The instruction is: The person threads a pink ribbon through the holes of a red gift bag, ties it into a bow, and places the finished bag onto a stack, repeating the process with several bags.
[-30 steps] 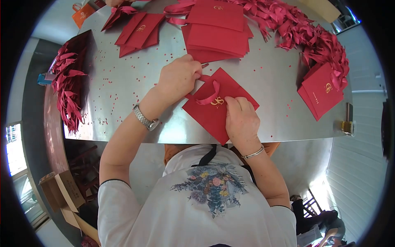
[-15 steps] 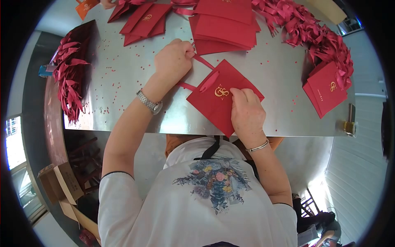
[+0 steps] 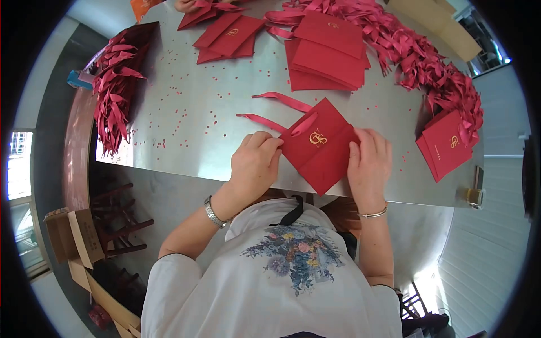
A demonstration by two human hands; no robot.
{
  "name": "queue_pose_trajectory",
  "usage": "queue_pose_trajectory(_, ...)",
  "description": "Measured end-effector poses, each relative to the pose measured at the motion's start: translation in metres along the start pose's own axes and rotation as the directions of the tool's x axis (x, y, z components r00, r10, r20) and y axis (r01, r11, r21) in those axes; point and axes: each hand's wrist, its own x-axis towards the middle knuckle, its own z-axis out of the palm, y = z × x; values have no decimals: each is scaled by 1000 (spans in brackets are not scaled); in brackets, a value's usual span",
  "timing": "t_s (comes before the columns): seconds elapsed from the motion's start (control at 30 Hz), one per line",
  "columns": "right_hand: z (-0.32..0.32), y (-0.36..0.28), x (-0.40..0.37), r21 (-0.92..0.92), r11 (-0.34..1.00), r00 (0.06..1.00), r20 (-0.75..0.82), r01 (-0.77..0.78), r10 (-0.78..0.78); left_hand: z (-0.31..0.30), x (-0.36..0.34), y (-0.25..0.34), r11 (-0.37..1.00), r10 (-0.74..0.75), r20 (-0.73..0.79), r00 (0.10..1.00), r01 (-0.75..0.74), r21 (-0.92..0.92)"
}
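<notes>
**Red paper bag (image 3: 321,152): position and hand contact**

Head view. The red paper bag is lying flat on the metal table (image 3: 186,101), turned corner-on so that one corner is pointing at the person and reaching the table's near edge. A gold emblem (image 3: 318,137) is facing up on it.

The left hand (image 3: 255,163) is touching the bag's left edge. Its fingers are curling and gripping that edge. A wristwatch (image 3: 212,212) is sitting on that wrist.

The right hand (image 3: 369,160) is lying on the bag's right corner. Its fingers are stretching out flat and pressing down, not clenching. A bracelet (image 3: 373,214) is circling that wrist.

Two ribbon ends (image 3: 284,100) are trailing from the bag's top edge toward the left, and a short loop (image 3: 304,125) is resting on the bag's face.

- Beyond the bag: a stack of red bags (image 3: 327,53) is lying flat.
- Far right of the bag: a single red bag (image 3: 448,143) is lying beside a ribbon pile (image 3: 428,62).
- Far left of the bag: a second ribbon bundle (image 3: 115,84) is hanging over the table end.
- Beyond and left of the bag: a smaller stack (image 3: 228,36) is lying near a co-worker's hand (image 3: 186,5).
- Left of the bag: red paper dots (image 3: 186,121) are scattering across the surface.
</notes>
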Motion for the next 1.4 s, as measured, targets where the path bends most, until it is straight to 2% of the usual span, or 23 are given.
queue_pose_trajectory(0.07, -4, 7, -3, -168, 979, 991, 38, -117, 125, 3, 0, 3, 998, 7, -39, 999, -5, 67)
queue_pose_trajectory(0.13, -6, 11, -3, -107, 978, 980, 63, -180, 187, 8, -2, 2, 998, 35, -69, 997, -31, 55)
queue_pose_trajectory(0.17, -7, 11, -4, -24, 958, 950, 122, -287, 287, 10, -4, -1, 998, 48, -91, 995, -44, 55)
queue_pose_trajectory(0.23, -7, 15, -6, 192, 856, 870, 227, -480, 438, 9, 0, -8, 996, 46, -138, 989, -56, -71)
queue_pose_trajectory(0.27, -8, 16, -5, 192, 856, 871, 224, -480, 438, 8, 4, -12, 989, 11, -163, 987, -34, -143)
queue_pose_trajectory(0.3, -9, 15, -5, 200, 845, 861, 240, -497, 449, 1, 13, -13, 986, -17, -127, 992, -5, -164)
queue_pose_trajectory(0.37, -8, 9, -8, 200, 835, 849, 263, -512, 458, -11, 28, -15, 998, -52, 8, 999, 52, -37)
queue_pose_trajectory(0.4, -4, 0, -10, 12, 947, 941, 118, -320, 317, -12, 35, -19, 999, -28, 63, 998, 27, 25)
queue_pose_trajectory(0.43, 0, -8, -10, -202, 972, 992, 8, -123, 127, -12, 41, -25, 999, -34, 58, 998, 33, 23)
queue_pose_trajectory(0.47, 5, -15, -11, -35, 992, 989, 75, -122, 124, -12, 46, -33, 998, -16, 165, 986, 5, 65)
queue_pose_trajectory(0.5, 10, -29, -9, 23, 999, 992, 124, -41, 38, -12, 51, -37, 994, 1, 275, 961, -31, 104)
queue_pose_trajectory(0.53, 13, -43, -9, 85, 996, 985, 166, 35, -49, -11, 54, -38, 994, 29, 262, 965, -55, 92)
queue_pose_trajectory(0.6, 24, -53, -16, 80, 991, 954, 273, 111, -128, -11, 61, -37, 983, 37, 279, 959, -85, 163)
queue_pose_trajectory(0.63, 30, -55, -21, -1, 985, 955, 248, 171, -165, -11, 64, -36, 967, 39, 292, 956, -110, 231)
queue_pose_trajectory(0.73, 28, -54, -21, 14, 983, 950, 255, 185, -182, -4, 73, -36, 961, 102, 216, 971, -152, 231)
queue_pose_trajectory(1.07, 25, -52, -19, 12, 985, 948, 268, 174, -171, 14, 80, -33, 965, 85, 172, 981, -123, 229)
queue_pose_trajectory(1.13, 20, -40, -15, 199, 971, 928, 319, 136, -195, 14, 78, -35, 963, 85, 162, 983, -123, 238)
queue_pose_trajectory(1.2, 2, -31, -6, 35, 997, 987, 142, 69, -73, 13, 77, -39, 974, 85, 129, 988, -110, 197)
queue_pose_trajectory(1.23, 0, -22, -6, -74, 997, 998, 54, -37, 41, 9, 75, -33, 985, 75, 91, 993, -88, 151)
queue_pose_trajectory(1.27, -1, -12, -6, -98, 977, 979, 54, -190, 196, 5, 72, -28, 993, 60, 57, 997, -65, 102)
queue_pose_trajectory(1.33, -7, -5, -6, -140, 960, 949, 173, -240, 263, 5, 63, -26, 999, 14, 54, 998, -12, -32)
queue_pose_trajectory(1.37, -3, -5, -8, -83, 964, 958, 118, -255, 263, 4, 56, -20, 995, -17, 69, 997, 24, -98)
queue_pose_trajectory(1.4, -1, -8, -6, -34, 948, 937, 151, -315, 316, 8, 49, -21, 985, 174, 63, 983, -175, 9)
